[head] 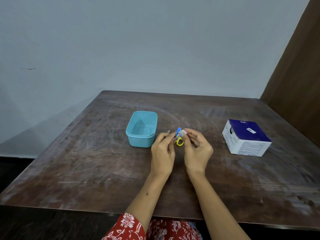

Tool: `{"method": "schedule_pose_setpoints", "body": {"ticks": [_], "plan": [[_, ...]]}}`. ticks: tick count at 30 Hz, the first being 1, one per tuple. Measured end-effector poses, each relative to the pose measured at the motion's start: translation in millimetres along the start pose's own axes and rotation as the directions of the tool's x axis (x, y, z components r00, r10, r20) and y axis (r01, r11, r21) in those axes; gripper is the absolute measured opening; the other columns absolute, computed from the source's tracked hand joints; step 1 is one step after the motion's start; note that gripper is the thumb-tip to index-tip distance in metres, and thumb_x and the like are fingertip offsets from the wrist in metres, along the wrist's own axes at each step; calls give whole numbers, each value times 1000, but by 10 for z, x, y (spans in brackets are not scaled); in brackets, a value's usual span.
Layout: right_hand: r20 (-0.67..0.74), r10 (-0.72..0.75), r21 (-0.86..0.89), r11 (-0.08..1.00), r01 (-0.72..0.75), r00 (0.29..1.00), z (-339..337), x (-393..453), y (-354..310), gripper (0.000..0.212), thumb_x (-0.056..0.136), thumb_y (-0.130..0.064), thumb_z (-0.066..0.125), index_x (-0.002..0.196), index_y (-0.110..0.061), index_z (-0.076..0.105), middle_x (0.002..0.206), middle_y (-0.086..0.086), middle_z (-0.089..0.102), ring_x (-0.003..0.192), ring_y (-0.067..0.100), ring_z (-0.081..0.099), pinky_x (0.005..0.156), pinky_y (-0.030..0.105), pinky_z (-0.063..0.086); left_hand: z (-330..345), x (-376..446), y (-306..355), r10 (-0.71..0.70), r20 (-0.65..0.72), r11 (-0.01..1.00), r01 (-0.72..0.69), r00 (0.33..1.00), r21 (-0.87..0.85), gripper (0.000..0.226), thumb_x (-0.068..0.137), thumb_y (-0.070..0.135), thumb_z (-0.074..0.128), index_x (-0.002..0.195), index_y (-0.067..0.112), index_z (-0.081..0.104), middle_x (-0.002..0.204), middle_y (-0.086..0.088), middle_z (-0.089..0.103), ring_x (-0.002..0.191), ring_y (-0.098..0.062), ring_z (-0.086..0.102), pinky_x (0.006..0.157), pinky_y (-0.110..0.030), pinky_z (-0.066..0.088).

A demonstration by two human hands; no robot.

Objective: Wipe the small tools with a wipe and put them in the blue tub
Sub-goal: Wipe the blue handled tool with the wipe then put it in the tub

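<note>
The blue tub (142, 129) stands with nothing in it on the wooden table, left of both hands. My left hand (162, 151) and my right hand (197, 151) meet over the table's middle, both pinching a small blue and white wipe packet (178, 132). Beneath and behind the hands lie small tools: scissors with a yellow handle (179, 142) and thin metal tools (170, 131) whose tips show beside the left fingers. The hands hide most of the tools.
A white and dark blue cardboard box (246, 137) stands on the right of the table (86, 161). A wall runs behind the table, and a brown panel (297, 75) rises at the far right. The table's front edge is near my lap.
</note>
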State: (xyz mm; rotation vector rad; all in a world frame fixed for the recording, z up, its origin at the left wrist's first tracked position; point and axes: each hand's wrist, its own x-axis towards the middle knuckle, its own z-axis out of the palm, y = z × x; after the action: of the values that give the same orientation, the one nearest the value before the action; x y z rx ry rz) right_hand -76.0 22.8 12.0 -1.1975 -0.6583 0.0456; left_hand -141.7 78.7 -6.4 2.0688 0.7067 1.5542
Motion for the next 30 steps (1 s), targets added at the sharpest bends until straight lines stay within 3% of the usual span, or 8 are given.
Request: {"method": "schedule_pose_setpoints", "body": {"ticks": [3,6,14,19,23,30], "plan": [[-75,146,126,983,-136,986,-23,64,15,21,84,1,65,92,-19,67,87,-3,71,82,10,69,74,21,54,4,0,4,-9,-23,1000,9,1000,5,24,85,-4,58,106,2,69,88,-9,65,82,-11,61,77,-20,50],[-53,253,234,944,-234,966,-36,94,23,25,85,6,61,100,-14,65,89,2,72,81,20,68,73,28,57,7,-2,4,3,-13,1000,-3,1000,8,24,85,-5,59,106,1,69,87,-8,64,79,-7,58,75,-16,49],[72,180,184,964,-191,981,-13,57,-10,31,80,12,63,92,-16,68,85,-3,75,83,14,70,68,18,52,-2,-1,11,7,15,1000,-7,1000,18,27,82,-5,56,103,4,70,86,-8,64,79,-10,59,76,-20,49],[94,176,206,959,-193,980,-11,43,-41,29,83,12,56,96,-13,67,86,0,74,80,23,71,71,25,56,-3,-9,-11,-4,18,1000,4,1000,25,32,79,-11,55,104,2,69,87,-9,63,78,-10,58,74,-22,49],[75,221,300,925,-234,972,-11,50,-88,16,84,5,62,93,-8,66,80,8,72,70,19,71,69,24,58,1,-9,-18,-19,38,1000,18,999,19,30,80,-9,56,104,3,69,87,-7,62,77,-14,60,73,-27,51],[69,279,337,897,-286,958,-29,72,-71,35,75,16,65,97,-11,63,78,4,75,75,16,70,68,26,57,7,-5,-3,-13,23,1000,12,1000,26,33,78,-13,56,105,2,69,87,-8,63,80,-12,59,78,-23,50]]}}
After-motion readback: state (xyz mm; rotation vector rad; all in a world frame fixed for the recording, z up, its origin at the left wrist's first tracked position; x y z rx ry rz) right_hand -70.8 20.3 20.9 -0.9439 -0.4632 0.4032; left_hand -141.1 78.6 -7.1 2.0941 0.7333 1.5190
